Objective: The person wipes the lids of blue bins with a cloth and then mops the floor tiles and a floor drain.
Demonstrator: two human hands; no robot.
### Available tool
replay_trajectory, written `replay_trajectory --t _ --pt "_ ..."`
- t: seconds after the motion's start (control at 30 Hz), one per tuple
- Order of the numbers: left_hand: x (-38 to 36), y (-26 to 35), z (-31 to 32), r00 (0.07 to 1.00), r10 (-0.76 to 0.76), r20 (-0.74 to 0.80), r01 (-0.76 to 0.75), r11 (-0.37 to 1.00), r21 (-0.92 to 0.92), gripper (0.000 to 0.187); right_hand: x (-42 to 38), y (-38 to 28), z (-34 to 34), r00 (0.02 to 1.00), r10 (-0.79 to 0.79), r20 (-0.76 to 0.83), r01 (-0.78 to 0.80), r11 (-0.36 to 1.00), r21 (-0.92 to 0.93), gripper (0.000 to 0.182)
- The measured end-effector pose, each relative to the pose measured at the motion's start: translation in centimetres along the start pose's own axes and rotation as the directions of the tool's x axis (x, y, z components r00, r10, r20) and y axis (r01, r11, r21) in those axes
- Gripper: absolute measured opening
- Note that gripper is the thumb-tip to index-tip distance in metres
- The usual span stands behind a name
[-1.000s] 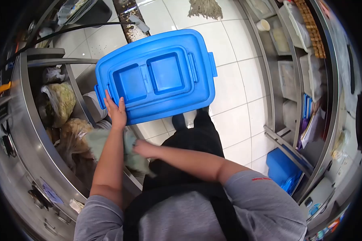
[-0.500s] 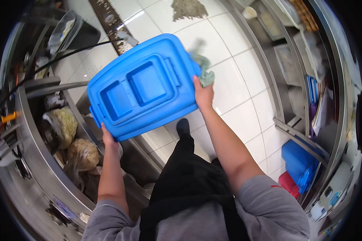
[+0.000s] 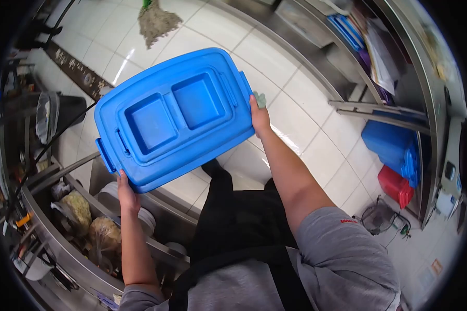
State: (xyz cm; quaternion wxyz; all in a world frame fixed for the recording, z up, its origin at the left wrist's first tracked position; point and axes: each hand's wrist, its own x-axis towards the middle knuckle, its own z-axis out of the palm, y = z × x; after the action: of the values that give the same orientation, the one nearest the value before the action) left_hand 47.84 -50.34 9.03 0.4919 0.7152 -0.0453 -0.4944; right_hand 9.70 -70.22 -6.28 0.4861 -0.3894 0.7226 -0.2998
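Observation:
A blue plastic storage bin with its lid on [image 3: 173,115] is held out in front of me, over the floor. Two square recesses are moulded into the lid, which faces up toward me and tilts a little. My left hand [image 3: 128,194] grips the near left corner, fingers mostly hidden beneath. On the right end, my right hand [image 3: 260,118] clasps the edge, thumb on top. A pale green cloth [image 3: 260,99] shows beside the right fingers. The lid hides the bin's sides and whatever may be inside.
At left, a metal counter [image 3: 72,246] has bagged food [image 3: 105,236] on a shelf below. A mop head [image 3: 158,23] lies on the white tiles. Steel shelving [image 3: 347,106] runs along the right, near another blue bin [image 3: 389,147] and a red container [image 3: 395,185].
My view has swung to the right, bringing more of the red container into sight. The bin has come along in both hands, and less of the green cloth shows.

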Motion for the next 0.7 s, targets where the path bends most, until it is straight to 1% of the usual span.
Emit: replay_trajectory --t 0.03,0.1,0.13,0.17,0.2,0.23,0.27,0.3,0.37,0.4,0.43,0.5,0.53,0.57,0.63,0.7 --pt "-0.6 -0.7 1.6 1.0 0.001 0.023 -0.001 1.0 0.011 0.052 -0.5 2.1 -2.4 0.999 0.034 -0.037 -0.032 0.998 0.048 0.068" --pt "-2.4 -1.3 5.2 0.999 0.049 0.017 -0.051 0.985 0.164 0.051 -1.9 5.4 -7.1 0.993 0.072 -0.095 -0.061 0.991 0.115 0.068" --pt "-2.2 -2.3 6.0 0.994 0.072 0.082 -0.087 0.976 0.202 0.053 -2.6 6.9 -9.7 0.982 0.159 -0.099 -0.142 0.977 0.162 0.067" --pt "-1.9 -3.0 7.0 0.992 0.075 0.106 -0.097 0.97 0.222 0.053 -3.6 8.2 -11.8 0.964 0.249 -0.098 -0.224 0.951 0.212 0.066" --pt "-1.8 -3.4 8.5 0.99 0.068 0.121 -0.1 0.953 0.286 0.055 -4.7 8.8 -13.8 0.958 0.262 -0.119 -0.229 0.944 0.239 0.067" --pt "-1.7 -3.8 10.0 0.988 0.062 0.138 -0.107 0.931 0.348 0.057 -5.6 9.4 -16.0 0.947 0.271 -0.172 -0.216 0.935 0.282 0.065" --pt "-2.8 -3.8 12.7 0.988 0.068 0.135 -0.117 0.913 0.391 0.061 -6.3 9.9 -18.0 0.933 0.28 -0.226 -0.2 0.925 0.323 0.064" --pt "-3.4 -4.3 14.5 0.984 0.066 0.163 -0.128 0.903 0.41 0.061 -6.8 10.7 -19.8 0.922 0.297 -0.248 -0.202 0.917 0.345 0.064" --pt "-5.1 -5.9 18.3 0.972 0.004 0.236 -0.095 0.922 0.375 0.063 -7.3 12.4 -24.2 0.923 0.262 -0.281 -0.15 0.919 0.364 0.064" --pt "-5.7 -7.2 20.2 0.972 -0.015 0.236 -0.078 0.921 0.383 0.063 -7.7 11.7 -26.8 0.913 0.268 -0.307 -0.134 0.909 0.394 0.066" --pt "-5.2 -9.2 21.3 0.947 -0.016 0.319 -0.101 0.933 0.345 0.062 -7.7 11.5 -29.4 0.901 0.281 -0.33 -0.131 0.902 0.411 0.066" --pt "-6.5 -13.0 24.8 0.89 -0.052 0.453 -0.105 0.943 0.315 0.062 -6.9 12.5 -34.7 0.813 0.257 -0.523 -0.094 0.943 0.318 0.064" --pt "-7.2 -15.4 26.8 0.899 -0.059 0.434 -0.101 0.936 0.338 0.062 -5.6 14.4 -37.5 0.802 0.187 -0.567 -0.047 0.967 0.252 0.066" --pt "-7.9 -18.1 28.0 0.907 -0.056 0.417 -0.107 0.928 0.357 0.062 -5.7 14.1 -40.1 0.775 0.171 -0.609 -0.036 0.973 0.227 0.065" --pt "-10.4 -23.7 30.2 0.875 -0.056 0.481 -0.157 0.907 0.391 0.061 -5.2 15.6 -45.7 0.692 0.188 -0.697 -0.104 0.981 0.161 0.06" --pt "-13.8 -29.4 32.2 0.814 -0.066 0.576 -0.325 0.772 0.547 0.06 -5.0 18.8 -52.5 0.523 0.161 -0.837 -0.082 0.987 0.139 0.048"
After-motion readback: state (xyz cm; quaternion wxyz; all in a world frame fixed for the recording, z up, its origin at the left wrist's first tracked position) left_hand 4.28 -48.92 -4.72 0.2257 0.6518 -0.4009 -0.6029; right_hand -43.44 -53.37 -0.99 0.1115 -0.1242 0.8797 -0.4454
